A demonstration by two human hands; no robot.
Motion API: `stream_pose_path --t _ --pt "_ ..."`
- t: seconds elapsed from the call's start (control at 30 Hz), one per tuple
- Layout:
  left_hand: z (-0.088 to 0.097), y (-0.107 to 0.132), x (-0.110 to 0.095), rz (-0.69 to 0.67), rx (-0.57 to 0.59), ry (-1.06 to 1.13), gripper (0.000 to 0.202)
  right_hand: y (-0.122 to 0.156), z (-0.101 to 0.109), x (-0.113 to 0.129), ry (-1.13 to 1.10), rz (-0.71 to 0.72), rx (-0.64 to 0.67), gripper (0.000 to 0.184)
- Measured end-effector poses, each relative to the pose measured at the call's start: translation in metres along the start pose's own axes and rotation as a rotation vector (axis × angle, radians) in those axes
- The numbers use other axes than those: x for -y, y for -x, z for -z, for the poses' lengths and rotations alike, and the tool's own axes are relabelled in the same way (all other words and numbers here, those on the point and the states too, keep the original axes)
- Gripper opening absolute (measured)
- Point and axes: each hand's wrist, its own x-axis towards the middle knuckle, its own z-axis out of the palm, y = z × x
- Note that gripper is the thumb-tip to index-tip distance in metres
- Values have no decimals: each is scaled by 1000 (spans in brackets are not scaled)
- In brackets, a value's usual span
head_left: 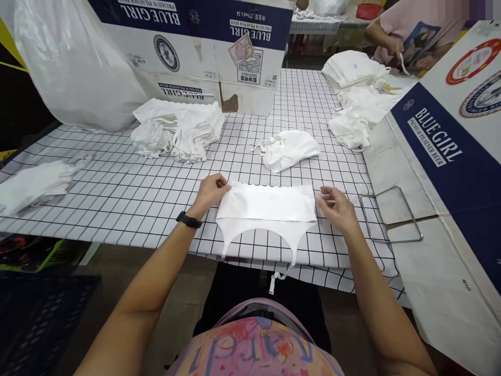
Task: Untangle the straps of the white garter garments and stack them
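Note:
A white strappy bra top [270, 203] lies flat on the checked tablecloth in front of me. Its scalloped edge faces away, and its straps point toward me, one with a small slider hanging over the table edge. At the far left corner, my left hand [211, 193] pinches the fabric between thumb and fingers. My right hand [337, 210] is beside the right edge, fingers curved and apart; whether its fingertips touch the cloth is hard to tell. Just beyond lies another crumpled white garment [291, 150].
Stacked white garments [180, 128] sit at the back left, more [354, 94] at the back right, and some [35, 185] at far left. Cartons [211, 57] stand behind and at right [434, 250], near a wire frame [391, 214]. A plastic bag [74, 68] bulges; another person [407, 36] works opposite.

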Motion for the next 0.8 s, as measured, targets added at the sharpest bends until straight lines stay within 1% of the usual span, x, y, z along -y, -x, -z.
stream_pose_path --t 0.07,0.1,0.13,0.17,0.2,0.23,0.27,0.33,0.37,0.4,0.47,0.53,0.6,0.67,0.8 --pt "-2 0 2 -17 -15 -39 12 17 3 -5 41 52 92 63" --pt "-3 1 2 -40 -34 -69 10 24 4 -7 59 72 132 69" --pt "-4 3 3 -81 -64 -108 13 31 4 -9 77 86 157 73" --pt "-5 7 3 -144 -100 -154 18 37 3 -11 91 96 164 75" --pt "-5 13 4 -228 -127 -203 21 43 2 -12 103 103 153 74" --pt "-5 20 4 -324 -130 -248 22 47 -1 -13 112 111 129 69" --pt "-5 29 5 -421 -96 -284 21 50 -4 -14 120 120 97 62" --pt "-2 47 9 -575 55 -324 26 54 -12 -13 135 139 17 50" --pt "0 56 12 -625 133 -338 30 55 -15 -12 142 151 -27 44" --pt "2 63 15 -658 185 -354 33 56 -19 -10 148 165 -68 40" --pt "6 74 21 -689 209 -388 32 57 -25 -6 162 193 -140 34" --pt "11 79 27 -703 185 -413 24 59 -29 -3 204 218 -203 31" --pt "14 81 30 -726 165 -431 19 60 -32 -1 262 244 -235 30" --pt "15 82 32 -754 150 -454 17 61 -33 -3 286 285 -213 31" --pt "13 85 31 -788 124 -491 19 61 -29 -9 238 348 -89 32"
